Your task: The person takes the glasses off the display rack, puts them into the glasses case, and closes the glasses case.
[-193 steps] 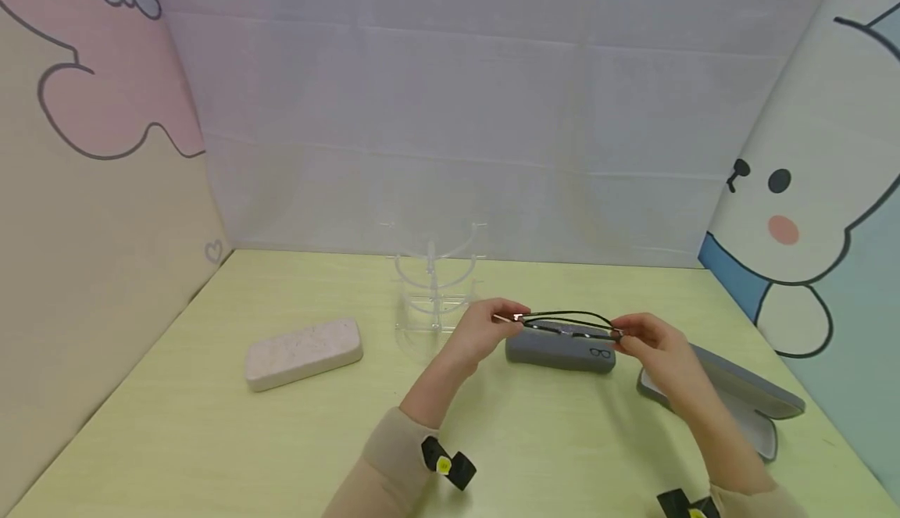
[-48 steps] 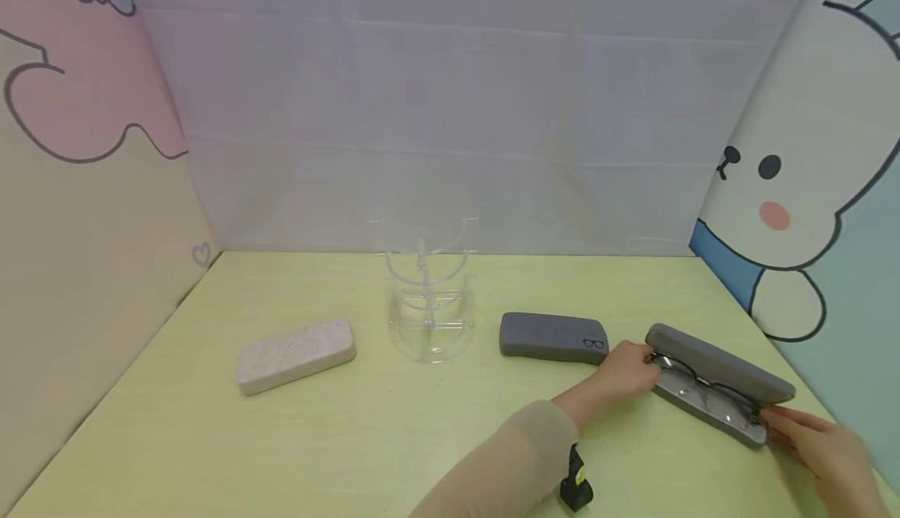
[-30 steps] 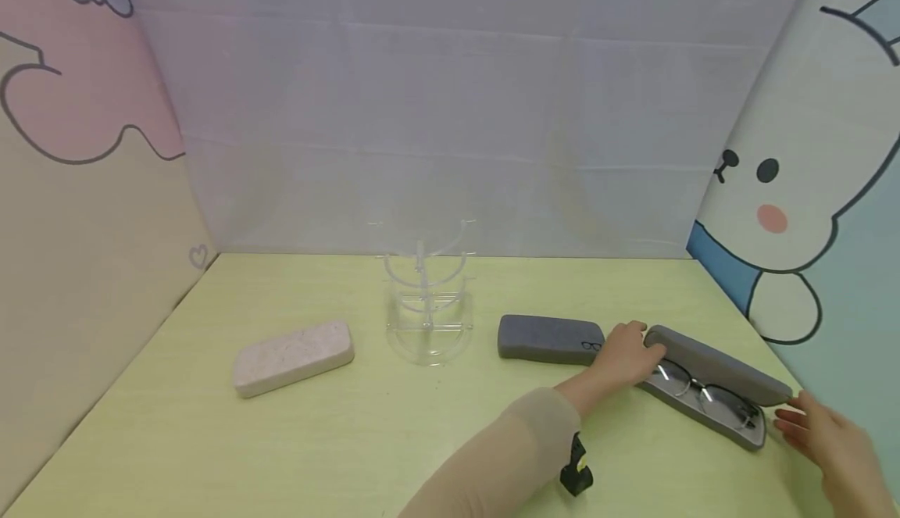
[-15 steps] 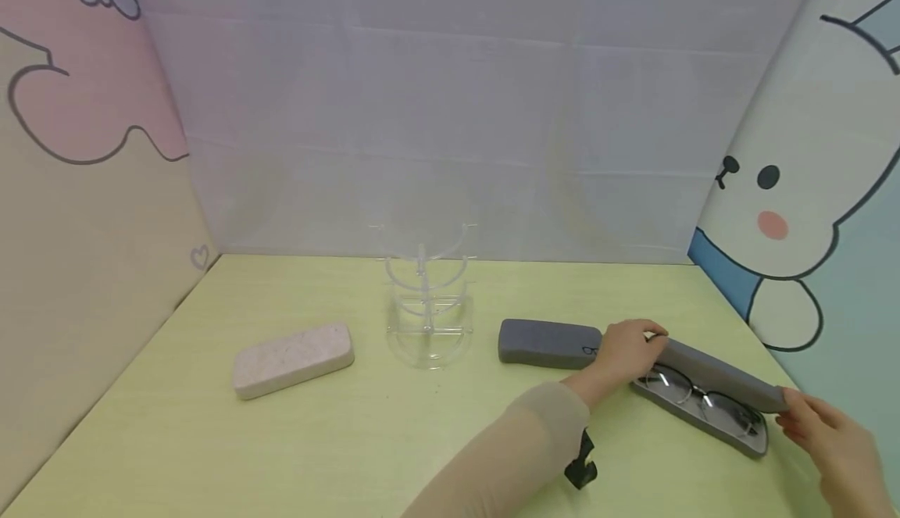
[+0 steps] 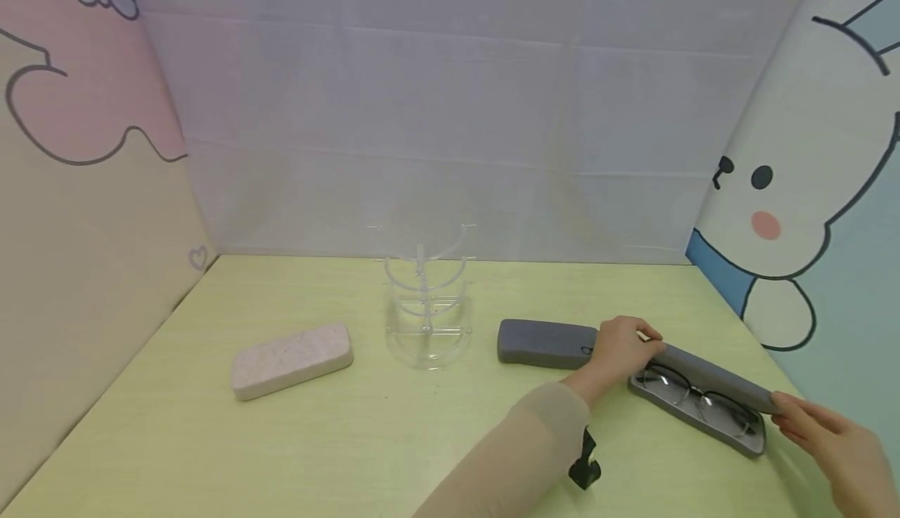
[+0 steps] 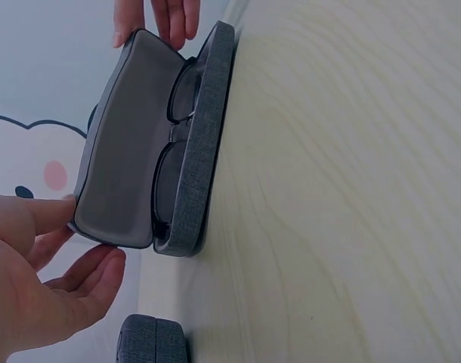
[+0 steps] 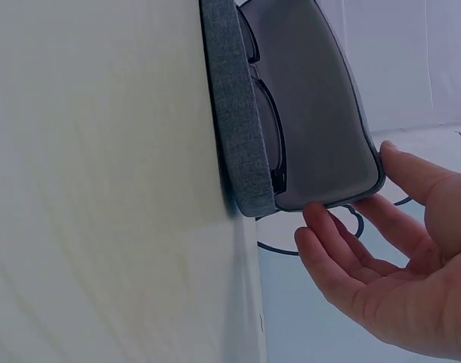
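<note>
At the right, a grey glasses case point(image 5: 692, 422) lies on the table with its lid point(image 5: 717, 374) raised partway. A pair of black-rimmed glasses point(image 5: 726, 412) rests in the base, lenses toward me. My left hand point(image 5: 622, 348) pinches the lid's left end between thumb and fingers; in the left wrist view, the thumb sits at the lid's edge and the fingertips at its end. My right hand point(image 5: 837, 441) holds the lid's right end in the same manner. The right wrist view shows the lid's grey lining point(image 7: 314, 106) and part of the glasses.
A second grey case point(image 5: 544, 343), closed, lies just left of my left hand, which partly covers it. A clear display stand point(image 5: 426, 307) stands at the table's back middle. A pale speckled case point(image 5: 291, 360) lies at the left. Walls border the table.
Both hands held the glasses above the table, then laid them in the open case and let go. The hands have since taken the lid's ends, and the lid has tilted down toward the base.
</note>
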`<state>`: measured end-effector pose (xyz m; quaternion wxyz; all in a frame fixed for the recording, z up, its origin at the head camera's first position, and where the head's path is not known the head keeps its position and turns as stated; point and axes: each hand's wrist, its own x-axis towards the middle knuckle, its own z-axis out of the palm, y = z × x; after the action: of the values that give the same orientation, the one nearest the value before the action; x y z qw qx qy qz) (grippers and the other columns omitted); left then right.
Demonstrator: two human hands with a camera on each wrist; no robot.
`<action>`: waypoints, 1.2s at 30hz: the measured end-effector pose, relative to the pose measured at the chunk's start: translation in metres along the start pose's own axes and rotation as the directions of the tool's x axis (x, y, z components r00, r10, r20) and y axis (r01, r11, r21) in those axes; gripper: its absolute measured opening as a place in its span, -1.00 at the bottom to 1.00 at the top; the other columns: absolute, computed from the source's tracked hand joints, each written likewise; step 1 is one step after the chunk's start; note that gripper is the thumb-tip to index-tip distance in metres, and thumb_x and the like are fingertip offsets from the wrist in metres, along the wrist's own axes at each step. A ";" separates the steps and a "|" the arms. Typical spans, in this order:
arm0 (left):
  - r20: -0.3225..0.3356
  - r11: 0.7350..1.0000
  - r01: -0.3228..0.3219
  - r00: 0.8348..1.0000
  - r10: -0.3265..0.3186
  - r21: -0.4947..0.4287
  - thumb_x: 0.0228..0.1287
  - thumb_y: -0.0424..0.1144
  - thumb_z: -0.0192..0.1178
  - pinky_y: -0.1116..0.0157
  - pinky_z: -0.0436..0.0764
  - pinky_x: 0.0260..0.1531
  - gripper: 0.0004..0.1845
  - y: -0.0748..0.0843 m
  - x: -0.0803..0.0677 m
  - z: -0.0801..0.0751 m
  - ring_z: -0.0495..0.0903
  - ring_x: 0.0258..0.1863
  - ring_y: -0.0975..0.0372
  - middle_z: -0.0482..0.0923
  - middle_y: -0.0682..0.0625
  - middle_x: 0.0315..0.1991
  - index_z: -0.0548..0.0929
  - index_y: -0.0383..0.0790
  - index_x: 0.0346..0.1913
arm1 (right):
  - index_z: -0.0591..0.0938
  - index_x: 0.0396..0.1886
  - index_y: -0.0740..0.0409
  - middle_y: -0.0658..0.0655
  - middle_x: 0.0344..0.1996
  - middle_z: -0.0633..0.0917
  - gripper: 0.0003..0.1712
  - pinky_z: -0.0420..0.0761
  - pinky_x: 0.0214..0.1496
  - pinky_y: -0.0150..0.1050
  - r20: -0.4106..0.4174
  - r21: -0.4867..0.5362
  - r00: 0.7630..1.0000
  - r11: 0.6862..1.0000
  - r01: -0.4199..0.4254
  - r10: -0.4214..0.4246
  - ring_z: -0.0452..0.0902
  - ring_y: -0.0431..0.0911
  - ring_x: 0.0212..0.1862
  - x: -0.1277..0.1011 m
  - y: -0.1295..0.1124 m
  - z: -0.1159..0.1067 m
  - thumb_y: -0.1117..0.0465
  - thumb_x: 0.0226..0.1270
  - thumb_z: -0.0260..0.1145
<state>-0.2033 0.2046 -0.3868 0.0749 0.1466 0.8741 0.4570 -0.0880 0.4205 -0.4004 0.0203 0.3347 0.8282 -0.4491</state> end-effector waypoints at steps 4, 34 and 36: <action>0.003 1.000 0.008 1.000 -0.008 -0.014 0.08 -0.08 0.29 0.47 0.38 -0.64 -0.95 -0.001 -0.002 0.000 0.45 -0.60 0.46 0.59 0.29 -0.39 0.71 0.12 -0.39 | 0.14 0.34 0.37 0.14 -0.38 0.64 0.11 0.27 0.03 0.27 -0.010 -0.028 0.998 0.998 -0.057 0.057 0.45 -0.33 -0.57 0.000 0.001 0.000 -0.43 0.07 0.05; 0.177 0.870 -0.232 0.969 0.170 0.436 0.10 -0.25 0.27 0.57 0.32 -0.45 -0.89 -0.017 -0.013 -0.004 0.42 -0.40 0.47 0.49 0.29 -0.43 0.60 0.07 -0.35 | 0.51 0.05 0.36 0.43 -0.04 0.55 -0.11 0.32 -0.04 0.14 0.138 -0.322 0.985 0.936 0.145 -0.105 0.28 0.33 0.06 0.011 0.014 0.000 -0.32 -0.02 0.28; 0.178 0.876 -0.223 0.971 0.161 0.427 0.11 -0.25 0.26 0.57 0.33 -0.45 -0.89 -0.018 -0.013 -0.006 0.43 -0.39 0.47 0.51 0.30 -0.42 0.61 0.08 -0.34 | 0.51 0.04 0.37 0.43 -0.09 0.56 -0.08 0.34 -0.07 0.14 0.141 -0.333 0.986 0.933 0.134 -0.091 0.29 0.33 0.03 0.011 0.012 0.001 -0.34 -0.05 0.29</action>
<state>-0.1955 0.1863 -0.3982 0.0533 0.2769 0.9291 0.2394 -0.0896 0.4303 -0.4131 0.1032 0.2499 0.9084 -0.3190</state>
